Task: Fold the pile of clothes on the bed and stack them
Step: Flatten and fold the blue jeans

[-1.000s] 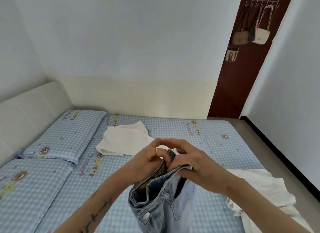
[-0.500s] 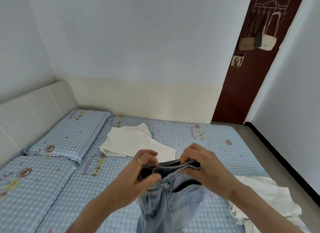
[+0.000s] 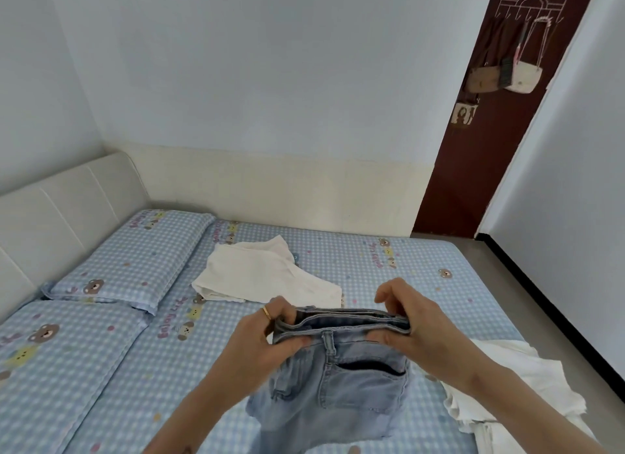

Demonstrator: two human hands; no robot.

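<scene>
The two hands had moved apart along the top of the jeans (image 3: 333,376). A moment before, they were bunched close together over the waistband, and the top of the jeans gaped open like a little bag. Now the waistband was pulled out flat and straight between them. The left hand (image 3: 262,338) pinched the left end, with its thumb in front and its fingers curled behind. The right hand (image 3: 411,325) pinched the right end the same way. The jeans hung down from that grip, above the blue checked bed (image 3: 422,271), and the bottom of them ran out of the picture. This looked like the start of folding: the top was lined up, so the legs could be laid together next. The jeans were not folded yet, and they were not on any stack. Behind the hands, a white cloth (image 3: 260,274) lay flat on the bed, perhaps already folded. A heap of white clothes (image 3: 507,389) sat at the right edge of the bed, still messy. Only bags could hold things here. Two small bags (image 3: 500,76) hung on the dark door (image 3: 473,169) at the far right. What was inside them could not be seen. A pillow (image 3: 135,254) lay at the head of the bed.
</scene>
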